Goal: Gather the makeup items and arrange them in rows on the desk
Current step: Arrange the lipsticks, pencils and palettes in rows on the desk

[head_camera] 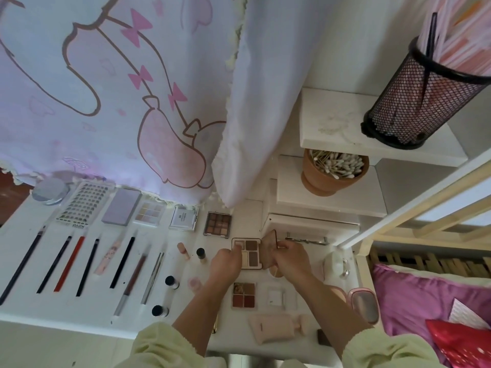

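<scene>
**A:** Holding the palette (251,252) with both hands, yeah? Where's it sitting?

**B:** Yep. It's just right of the nine-pan (218,224) and a bit nearer the person, over the desk (26,309). Can't tell if it's resting down or lifted tbh.

**A:** And the fingers?

**B:** Left hand (225,261) is curled onto the left edge, one fingertip over the top-left pan. Right hand (289,257) is curled too, pinching the clear lid (269,244), which is swung open on the right side. So the pans show between the two hands.

**A:** Other stuff?

**B:** Pencils (69,264) lie in a row well left of the nine-pan, nearer the person. A red quad (244,295) sits right of the nine-pan too, nearer again, beside the left forearm.
</scene>
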